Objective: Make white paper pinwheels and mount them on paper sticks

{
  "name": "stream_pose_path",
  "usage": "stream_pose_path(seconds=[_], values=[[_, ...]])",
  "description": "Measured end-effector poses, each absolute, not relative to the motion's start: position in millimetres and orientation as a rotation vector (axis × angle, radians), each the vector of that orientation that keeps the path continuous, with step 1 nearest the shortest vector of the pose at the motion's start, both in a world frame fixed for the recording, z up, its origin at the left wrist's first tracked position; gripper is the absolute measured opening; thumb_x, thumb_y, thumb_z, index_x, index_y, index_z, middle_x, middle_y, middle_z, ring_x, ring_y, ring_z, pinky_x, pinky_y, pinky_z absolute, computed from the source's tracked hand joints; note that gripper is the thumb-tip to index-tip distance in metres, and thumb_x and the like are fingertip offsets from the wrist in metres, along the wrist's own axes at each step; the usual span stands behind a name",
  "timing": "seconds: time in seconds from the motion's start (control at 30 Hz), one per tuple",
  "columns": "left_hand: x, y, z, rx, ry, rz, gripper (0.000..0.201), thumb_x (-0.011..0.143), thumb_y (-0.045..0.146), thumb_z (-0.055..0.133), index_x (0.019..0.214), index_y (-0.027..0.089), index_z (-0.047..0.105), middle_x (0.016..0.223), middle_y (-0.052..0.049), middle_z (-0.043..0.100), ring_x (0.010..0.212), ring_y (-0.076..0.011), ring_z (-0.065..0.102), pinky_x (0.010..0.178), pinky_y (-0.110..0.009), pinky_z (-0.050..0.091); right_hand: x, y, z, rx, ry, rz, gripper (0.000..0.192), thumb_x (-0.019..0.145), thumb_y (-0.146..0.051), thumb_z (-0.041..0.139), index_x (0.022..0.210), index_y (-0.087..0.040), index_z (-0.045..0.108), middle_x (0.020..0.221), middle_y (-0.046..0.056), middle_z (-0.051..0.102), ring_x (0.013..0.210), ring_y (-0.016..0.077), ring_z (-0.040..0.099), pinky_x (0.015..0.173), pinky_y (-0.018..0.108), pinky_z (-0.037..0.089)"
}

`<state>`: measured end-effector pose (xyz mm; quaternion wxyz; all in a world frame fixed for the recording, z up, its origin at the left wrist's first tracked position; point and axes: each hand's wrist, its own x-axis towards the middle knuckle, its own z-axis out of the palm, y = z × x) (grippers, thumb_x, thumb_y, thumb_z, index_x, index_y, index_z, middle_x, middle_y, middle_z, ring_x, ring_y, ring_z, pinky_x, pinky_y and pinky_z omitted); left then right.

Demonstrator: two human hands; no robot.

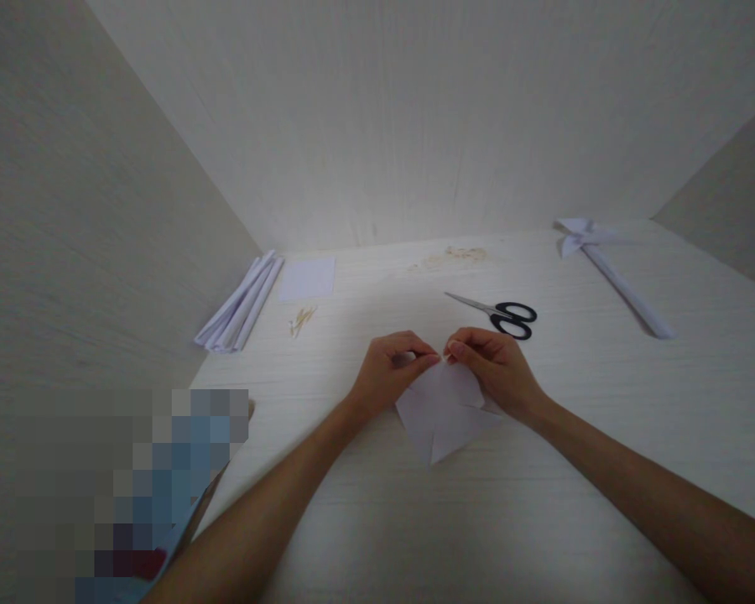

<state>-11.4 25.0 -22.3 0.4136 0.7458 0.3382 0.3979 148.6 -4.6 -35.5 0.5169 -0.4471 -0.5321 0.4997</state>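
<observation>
A white square sheet of paper (444,415) with slits cut in from its corners lies in front of me, between my hands. My left hand (395,369) is closed in a pinch on its far corner, thumb against fingertips. Right beside it, my right hand (494,367) pinches at the same corner, the fingertips of both hands almost meeting. A tiny pale bit shows between the fingertips, too small to name. Just beyond my right hand lies a pair of scissors (494,312) with black handles, blades pointing left.
Rolled paper tubes (242,306) are heaped at the left wall beside a paper square (308,278). Several small sticks (302,320) lie below it. Thin pale scraps (466,253) lie near the back wall. A paper pinwheel (626,289) on a rolled stick rests at the right.
</observation>
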Motion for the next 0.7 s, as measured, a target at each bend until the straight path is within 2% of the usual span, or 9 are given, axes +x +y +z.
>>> stream_pose_path(seconds=[0.13, 0.3, 0.43, 0.57, 0.7], values=[[-12.0, 25.3, -24.0, 1.96, 0.826, 1.014, 0.006, 0.07, 0.019, 0.059, 0.067, 0.015, 0.063, 0.066, -0.002, 0.062, 0.063, -0.0101, 0.056, 0.062, -0.022, 0.045, 148.8, -6.2, -35.7, -1.098, -1.367, 1.114, 0.015, 0.076, -0.029, 0.054, 0.067, -0.017, 0.058, 0.06, -0.001, 0.055, 0.052, 0.0092, 0.047, 0.046, 0.021, 0.033], [-13.1, 23.9, -26.4, 2.012, 0.761, 1.071, 0.004, 0.07, 0.015, 0.06, 0.07, 0.016, 0.064, 0.072, -0.003, 0.063, 0.068, -0.0107, 0.058, 0.065, -0.023, 0.046, 149.3, -7.4, -31.8, -1.09, -1.566, 0.843, 0.014, 0.079, -0.023, 0.049, 0.077, -0.019, 0.063, 0.072, 0.001, 0.057, 0.067, 0.0118, 0.053, 0.057, 0.023, 0.039], [-12.9, 22.6, -25.3, 2.026, 0.724, 1.071, 0.006, 0.068, 0.012, 0.06, 0.068, 0.015, 0.064, 0.072, -0.004, 0.062, 0.067, -0.0108, 0.058, 0.065, -0.023, 0.047, 147.6, -8.5, -32.7, -1.099, -1.554, 0.777, 0.01, 0.076, -0.019, 0.053, 0.083, -0.02, 0.061, 0.071, 0.001, 0.056, 0.065, 0.0119, 0.053, 0.06, 0.025, 0.042], [-12.4, 21.7, -22.7, 2.04, 0.72, 1.067, 0.007, 0.066, 0.01, 0.062, 0.064, 0.016, 0.064, 0.069, -0.003, 0.062, 0.065, -0.0104, 0.058, 0.063, -0.023, 0.047, 146.8, -7.8, -38.9, -1.086, -1.466, 0.761, 0.006, 0.07, -0.018, 0.06, 0.073, -0.02, 0.055, 0.065, -0.001, 0.055, 0.06, 0.0116, 0.05, 0.056, 0.025, 0.041], [-12.0, 20.9, -22.1, 2.065, 0.712, 1.051, 0.007, 0.065, 0.01, 0.061, 0.061, 0.016, 0.063, 0.068, -0.003, 0.061, 0.064, -0.0102, 0.058, 0.062, -0.022, 0.047, 147.1, -9.0, -38.6, -1.079, -1.56, 0.705, 0.005, 0.071, -0.017, 0.06, 0.069, -0.02, 0.056, 0.062, -0.001, 0.055, 0.06, 0.0121, 0.049, 0.057, 0.026, 0.039]])
